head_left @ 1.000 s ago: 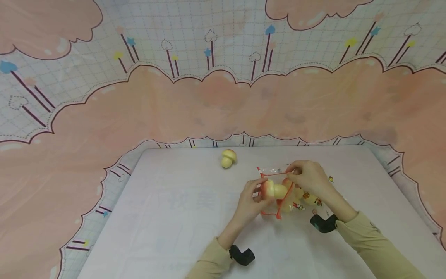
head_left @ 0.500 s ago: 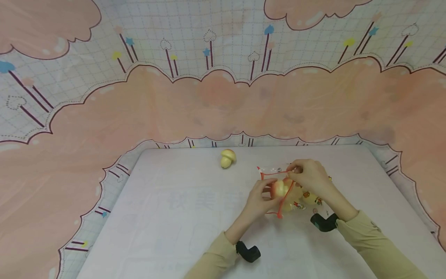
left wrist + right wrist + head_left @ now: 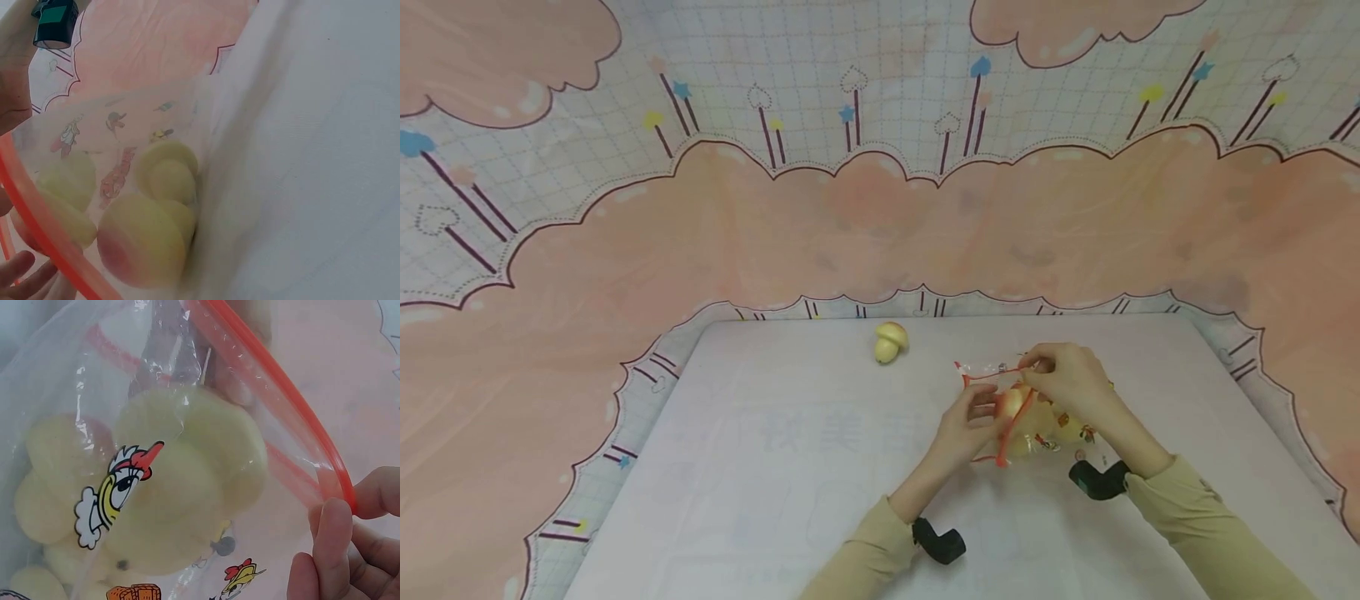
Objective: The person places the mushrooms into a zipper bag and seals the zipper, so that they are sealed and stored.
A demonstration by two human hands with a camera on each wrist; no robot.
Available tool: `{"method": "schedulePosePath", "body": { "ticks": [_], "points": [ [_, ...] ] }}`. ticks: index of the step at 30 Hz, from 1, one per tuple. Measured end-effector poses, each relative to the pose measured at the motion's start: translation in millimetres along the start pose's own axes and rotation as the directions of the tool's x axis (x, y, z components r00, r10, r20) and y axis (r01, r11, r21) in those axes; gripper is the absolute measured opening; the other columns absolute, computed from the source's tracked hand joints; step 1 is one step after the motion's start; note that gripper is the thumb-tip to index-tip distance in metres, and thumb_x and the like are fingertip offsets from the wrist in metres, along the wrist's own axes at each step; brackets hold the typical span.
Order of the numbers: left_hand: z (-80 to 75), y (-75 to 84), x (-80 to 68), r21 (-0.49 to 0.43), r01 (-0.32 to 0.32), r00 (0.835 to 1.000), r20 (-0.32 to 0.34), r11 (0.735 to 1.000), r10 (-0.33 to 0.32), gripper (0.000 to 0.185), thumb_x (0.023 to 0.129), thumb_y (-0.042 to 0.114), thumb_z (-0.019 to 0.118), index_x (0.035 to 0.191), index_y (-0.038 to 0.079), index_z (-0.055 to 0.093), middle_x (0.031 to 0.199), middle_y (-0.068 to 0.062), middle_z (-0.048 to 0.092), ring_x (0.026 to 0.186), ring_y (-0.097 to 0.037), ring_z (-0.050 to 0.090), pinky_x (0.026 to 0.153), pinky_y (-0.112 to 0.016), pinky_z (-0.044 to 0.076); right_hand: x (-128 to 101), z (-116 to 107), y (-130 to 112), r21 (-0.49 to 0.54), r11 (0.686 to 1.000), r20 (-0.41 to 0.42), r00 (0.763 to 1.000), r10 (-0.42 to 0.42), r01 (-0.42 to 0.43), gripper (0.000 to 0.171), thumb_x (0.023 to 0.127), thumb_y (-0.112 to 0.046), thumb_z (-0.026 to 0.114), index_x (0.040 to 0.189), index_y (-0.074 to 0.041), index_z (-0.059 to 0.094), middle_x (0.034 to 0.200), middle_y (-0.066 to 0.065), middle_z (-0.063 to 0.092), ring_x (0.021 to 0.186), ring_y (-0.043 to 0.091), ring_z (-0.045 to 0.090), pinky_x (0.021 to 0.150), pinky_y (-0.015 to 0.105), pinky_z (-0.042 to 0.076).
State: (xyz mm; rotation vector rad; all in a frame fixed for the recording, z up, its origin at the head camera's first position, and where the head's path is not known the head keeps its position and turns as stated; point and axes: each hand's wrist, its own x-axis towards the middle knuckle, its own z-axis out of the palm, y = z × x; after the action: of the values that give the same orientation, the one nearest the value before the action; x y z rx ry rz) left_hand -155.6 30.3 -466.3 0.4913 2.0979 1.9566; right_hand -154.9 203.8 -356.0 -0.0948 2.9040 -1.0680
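Observation:
A clear zip bag with cartoon prints and a red rim lies on the white table. My right hand pinches the rim's far side and holds the mouth up; the pinch is plain in the right wrist view. My left hand holds a pink-capped toy mushroom at the mouth, its stalk past the rim. Several pale yellow mushrooms lie inside the bag.
One more toy mushroom lies alone near the table's far edge, left of the bag. A pink and grid-patterned cloth hangs behind and around the table. Black wrist cameras sit on both forearms.
My left hand has carried the mushroom rightward, from outside the red rim into the bag's mouth. The right hand has kept its pinch on the rim in the same place.

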Motion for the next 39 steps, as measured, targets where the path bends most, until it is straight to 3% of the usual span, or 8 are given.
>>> {"method": "schedulePosePath", "body": {
  "ticks": [8, 13, 18, 25, 27, 33, 37, 39],
  "points": [
    [0.1, -2.2, -2.5, -0.093, -0.025, 0.999, 0.016, 0.995, 0.027, 0.033, 0.088, -0.001, 0.059, 0.121, 0.001, 0.057, 0.126, -0.018, 0.060, 0.118, -0.030, 0.061, 0.096, -0.033, 0.053, -1.8, -1.1, -1.2, 0.015, 1.000, 0.008, 1.000, 0.006, -0.006, 0.023, 0.090, -0.016, 0.061, 0.106, -0.001, 0.068, 0.079, 0.010, 0.068, 0.056, 0.015, 0.060, 0.047, 0.028, 0.048],
    [-0.3, -2.5, -3.3, -0.025, -0.054, 0.996, 0.064, 0.998, 0.055, 0.042, 0.087, -0.008, 0.050, 0.125, 0.006, 0.058, 0.128, -0.014, 0.062, 0.119, -0.031, 0.059, 0.095, -0.040, 0.053, -2.5, -0.8, -2.2, 0.006, 1.000, -0.008, 1.000, -0.003, 0.003, 0.022, 0.090, -0.015, 0.061, 0.105, -0.001, 0.068, 0.078, 0.011, 0.066, 0.054, 0.017, 0.057, 0.046, 0.028, 0.047],
    [-1.9, -6.6, -4.4, -0.079, -0.080, 0.988, 0.125, 0.994, 0.090, 0.047, 0.087, -0.012, 0.043, 0.132, 0.000, 0.050, 0.133, -0.020, 0.056, 0.120, -0.037, 0.057, 0.096, -0.049, 0.051, -2.1, -0.8, -1.7, -0.005, 1.000, -0.023, 0.999, -0.023, 0.023, 0.021, 0.090, -0.014, 0.061, 0.104, -0.001, 0.069, 0.077, 0.010, 0.066, 0.052, 0.015, 0.055, 0.046, 0.029, 0.045],
    [1.4, -8.4, -6.7, -0.156, -0.017, 0.980, 0.192, 0.988, 0.048, 0.052, 0.089, -0.006, 0.039, 0.140, 0.004, 0.042, 0.130, -0.028, 0.055, 0.120, -0.036, 0.057, 0.080, -0.018, 0.053, -0.8, -3.0, -1.4, -0.018, 0.999, -0.039, 0.999, -0.032, 0.031, 0.019, 0.088, -0.015, 0.061, 0.101, -0.004, 0.071, 0.077, 0.008, 0.068, 0.053, 0.013, 0.052, 0.044, 0.029, 0.043],
    [2.3, -7.3, -8.2, -0.151, -0.004, 0.981, 0.193, 0.988, 0.033, 0.053, 0.088, -0.004, 0.038, 0.141, 0.005, 0.041, 0.130, -0.027, 0.055, 0.118, -0.034, 0.059, 0.077, -0.016, 0.053, -0.5, -3.2, -1.3, -0.027, 0.999, -0.045, 0.998, -0.041, 0.040, 0.019, 0.087, -0.015, 0.062, 0.101, -0.005, 0.071, 0.077, 0.008, 0.068, 0.055, 0.013, 0.052, 0.045, 0.028, 0.042],
    [-4.3, -1.5, -10.2, -0.129, -0.051, 0.983, 0.168, 0.990, 0.073, 0.052, 0.088, -0.010, 0.035, 0.138, 0.000, 0.043, 0.127, -0.027, 0.059, 0.115, -0.039, 0.060, 0.086, -0.029, 0.057, -0.5, -3.4, -1.0, -0.020, 0.999, -0.046, 0.998, -0.037, 0.036, 0.019, 0.087, -0.014, 0.062, 0.100, -0.004, 0.071, 0.079, 0.010, 0.069, 0.057, 0.013, 0.054, 0.047, 0.027, 0.044],
    [-13.6, 16.0, -15.8, -0.118, -0.107, 0.979, 0.160, 0.987, 0.125, 0.048, 0.087, -0.014, 0.034, 0.134, -0.009, 0.043, 0.124, -0.035, 0.057, 0.115, -0.049, 0.056, 0.092, -0.052, 0.052, -1.1, -3.6, -1.2, -0.009, 0.999, -0.038, 0.999, -0.033, 0.033, 0.020, 0.088, -0.014, 0.062, 0.102, -0.003, 0.070, 0.079, 0.010, 0.069, 0.056, 0.013, 0.054, 0.046, 0.028, 0.044],
    [-18.3, 25.5, -19.4, -0.107, -0.108, 0.979, 0.162, 0.988, 0.124, 0.047, 0.087, -0.013, 0.034, 0.133, -0.011, 0.043, 0.125, -0.036, 0.055, 0.116, -0.051, 0.055, 0.092, -0.051, 0.052, -1.3, -3.6, -1.3, -0.006, 0.999, -0.036, 0.999, -0.035, 0.035, 0.020, 0.088, -0.014, 0.062, 0.102, -0.002, 0.070, 0.079, 0.010, 0.069, 0.055, 0.013, 0.054, 0.046, 0.028, 0.045]
  ]
}}
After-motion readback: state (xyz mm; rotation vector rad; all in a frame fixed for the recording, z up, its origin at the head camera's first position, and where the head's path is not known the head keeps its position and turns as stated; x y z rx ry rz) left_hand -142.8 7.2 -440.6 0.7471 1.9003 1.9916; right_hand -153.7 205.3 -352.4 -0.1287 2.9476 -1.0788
